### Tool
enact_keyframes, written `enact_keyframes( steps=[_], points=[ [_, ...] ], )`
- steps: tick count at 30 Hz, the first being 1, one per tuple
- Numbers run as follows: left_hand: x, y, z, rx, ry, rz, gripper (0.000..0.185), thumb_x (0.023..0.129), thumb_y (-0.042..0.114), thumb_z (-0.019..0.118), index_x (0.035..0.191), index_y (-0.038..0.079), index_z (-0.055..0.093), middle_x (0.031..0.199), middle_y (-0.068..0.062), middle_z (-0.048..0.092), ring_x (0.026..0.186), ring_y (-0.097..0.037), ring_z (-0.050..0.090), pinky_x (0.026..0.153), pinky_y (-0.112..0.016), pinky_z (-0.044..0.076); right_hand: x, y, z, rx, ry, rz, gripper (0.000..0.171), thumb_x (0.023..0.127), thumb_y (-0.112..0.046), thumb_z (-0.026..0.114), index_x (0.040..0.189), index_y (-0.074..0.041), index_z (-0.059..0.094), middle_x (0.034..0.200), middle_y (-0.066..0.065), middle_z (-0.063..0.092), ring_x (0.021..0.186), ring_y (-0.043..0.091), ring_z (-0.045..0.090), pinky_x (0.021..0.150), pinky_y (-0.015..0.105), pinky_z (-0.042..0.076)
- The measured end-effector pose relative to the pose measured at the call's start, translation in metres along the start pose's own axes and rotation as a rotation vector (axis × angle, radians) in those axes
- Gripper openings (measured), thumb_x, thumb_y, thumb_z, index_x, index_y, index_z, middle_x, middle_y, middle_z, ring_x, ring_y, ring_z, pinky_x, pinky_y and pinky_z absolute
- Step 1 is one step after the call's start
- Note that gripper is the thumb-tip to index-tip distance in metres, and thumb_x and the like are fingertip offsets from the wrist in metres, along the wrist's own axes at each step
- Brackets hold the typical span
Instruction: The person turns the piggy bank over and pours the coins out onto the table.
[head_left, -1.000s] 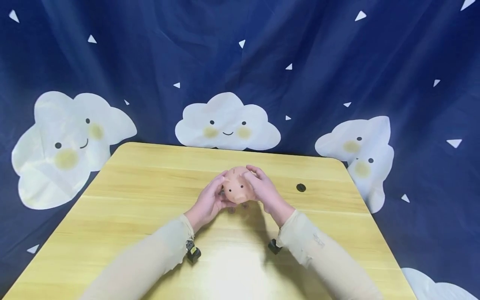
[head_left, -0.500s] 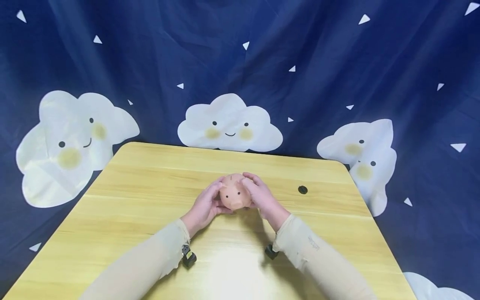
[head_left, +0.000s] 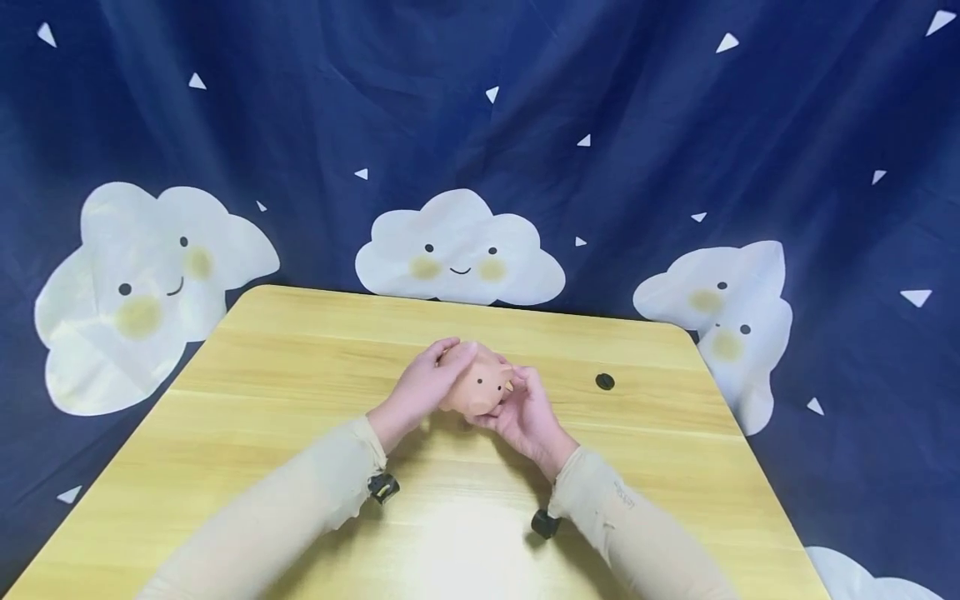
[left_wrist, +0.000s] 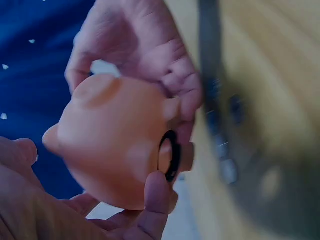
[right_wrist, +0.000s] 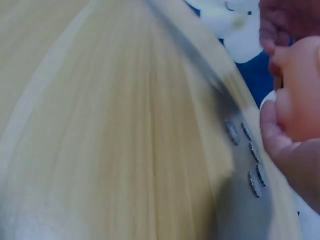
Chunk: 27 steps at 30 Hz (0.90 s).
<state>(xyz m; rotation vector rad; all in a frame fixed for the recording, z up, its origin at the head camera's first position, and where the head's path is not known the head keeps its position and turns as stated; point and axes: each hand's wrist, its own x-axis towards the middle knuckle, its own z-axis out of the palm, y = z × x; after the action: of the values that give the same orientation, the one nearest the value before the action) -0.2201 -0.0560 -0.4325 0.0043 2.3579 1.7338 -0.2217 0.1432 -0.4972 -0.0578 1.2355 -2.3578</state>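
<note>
A pink piggy bank (head_left: 480, 387) is held above the table between both hands, its face turned towards the right and front in the head view. My left hand (head_left: 423, 383) grips its back and left side. From the right, my right hand (head_left: 528, 417) holds it near the head and below. In the left wrist view, the piggy bank (left_wrist: 117, 145) shows a black-rimmed hole (left_wrist: 172, 156) in its underside, between the feet, with a left fingertip right at the rim. Several coins (right_wrist: 232, 132) lie on the table beneath it.
A round black plug (head_left: 604, 381) lies on the wooden table (head_left: 300, 375), right of the hands. Behind the table hangs a dark blue curtain (head_left: 420, 100) with printed clouds. A small black camera (head_left: 384, 487) sits at the left wrist, another at the right.
The piggy bank came down a little towards me, then turned so its face points further right. My left hand slid over its back; my right hand shifted lower, under its head.
</note>
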Motion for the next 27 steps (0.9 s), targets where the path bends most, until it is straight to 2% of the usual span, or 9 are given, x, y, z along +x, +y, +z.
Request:
enact_keyframes(
  steps=[3,7,10,12,15,17,19,23,27],
  points=[
    [-0.002,0.009,-0.002,0.060,0.002,0.037,0.084,0.100,0.072,0.057,0.164,0.020,0.043,0.166,-0.016,0.048,0.151,-0.041,0.048,0.125,-0.060,0.042,0.000,0.000,0.001,0.040,-0.032,-0.029,0.054,0.105,-0.045,0.029,0.154,-0.028,0.043,0.155,0.017,0.047,0.131,0.034,0.060,0.104,0.054,0.056],
    [0.001,0.004,-0.003,-0.019,-0.030,-0.015,0.084,0.100,0.064,0.065,0.166,0.019,0.039,0.166,-0.020,0.046,0.143,-0.044,0.055,0.101,-0.053,0.062,0.000,-0.003,0.006,-0.059,0.022,-0.008,0.060,0.106,-0.042,0.029,0.163,-0.026,0.031,0.162,0.023,0.042,0.127,0.032,0.063,0.104,0.051,0.056],
    [0.003,0.000,-0.005,-0.143,-0.053,-0.032,0.080,0.101,0.057,0.068,0.166,0.020,0.039,0.167,-0.021,0.044,0.133,-0.042,0.061,0.081,-0.043,0.067,-0.006,-0.016,0.020,-0.189,0.100,-0.030,0.064,0.107,-0.038,0.036,0.168,-0.022,0.025,0.164,0.023,0.038,0.112,0.029,0.069,0.097,0.043,0.058],
    [-0.001,0.003,-0.008,-0.204,-0.044,0.067,0.072,0.102,0.049,0.070,0.164,0.025,0.043,0.165,-0.017,0.047,0.126,-0.039,0.065,0.082,-0.040,0.066,-0.014,-0.030,0.034,-0.292,0.125,-0.158,0.067,0.104,-0.033,0.044,0.167,-0.017,0.029,0.162,0.021,0.040,0.110,0.023,0.068,0.095,0.037,0.057],
    [-0.010,0.007,-0.009,-0.228,-0.011,0.358,0.069,0.100,0.031,0.075,0.162,0.022,0.046,0.162,-0.018,0.049,0.118,-0.037,0.066,0.090,-0.039,0.065,-0.027,-0.044,0.051,-0.420,0.133,-0.447,0.070,0.097,-0.021,0.054,0.163,-0.008,0.037,0.159,0.023,0.043,0.120,0.023,0.063,0.098,0.035,0.057],
    [-0.011,0.001,-0.006,-0.243,-0.016,0.448,0.068,0.101,0.025,0.074,0.163,0.024,0.047,0.163,-0.014,0.048,0.116,-0.034,0.069,0.096,-0.037,0.064,-0.030,-0.043,0.050,-0.510,0.169,-0.533,0.070,0.095,-0.018,0.054,0.163,-0.008,0.039,0.160,0.020,0.046,0.126,0.018,0.058,0.100,0.030,0.056],
    [-0.009,-0.015,-0.001,-0.281,-0.053,0.400,0.067,0.103,0.026,0.072,0.164,0.023,0.045,0.167,-0.011,0.044,0.119,-0.029,0.068,0.100,-0.034,0.062,-0.031,-0.033,0.041,-0.566,0.218,-0.473,0.066,0.098,-0.018,0.052,0.163,-0.013,0.041,0.160,0.016,0.048,0.117,0.017,0.058,0.093,0.028,0.055],
    [0.002,-0.049,0.010,-0.359,-0.093,0.166,0.062,0.107,0.035,0.066,0.164,0.024,0.044,0.171,-0.006,0.040,0.130,-0.029,0.066,0.105,-0.038,0.061,-0.024,-0.011,0.022,-0.617,0.311,-0.233,0.058,0.105,-0.026,0.046,0.163,-0.025,0.042,0.161,0.009,0.049,0.107,0.015,0.058,0.080,0.026,0.052],
    [0.010,-0.062,0.015,-0.409,-0.103,0.140,0.064,0.108,0.036,0.064,0.165,0.020,0.041,0.170,-0.011,0.040,0.132,-0.032,0.064,0.104,-0.044,0.062,-0.016,-0.006,0.015,-0.589,0.322,-0.195,0.058,0.104,-0.029,0.047,0.162,-0.023,0.043,0.160,0.014,0.048,0.114,0.023,0.063,0.083,0.029,0.058]
  ],
)
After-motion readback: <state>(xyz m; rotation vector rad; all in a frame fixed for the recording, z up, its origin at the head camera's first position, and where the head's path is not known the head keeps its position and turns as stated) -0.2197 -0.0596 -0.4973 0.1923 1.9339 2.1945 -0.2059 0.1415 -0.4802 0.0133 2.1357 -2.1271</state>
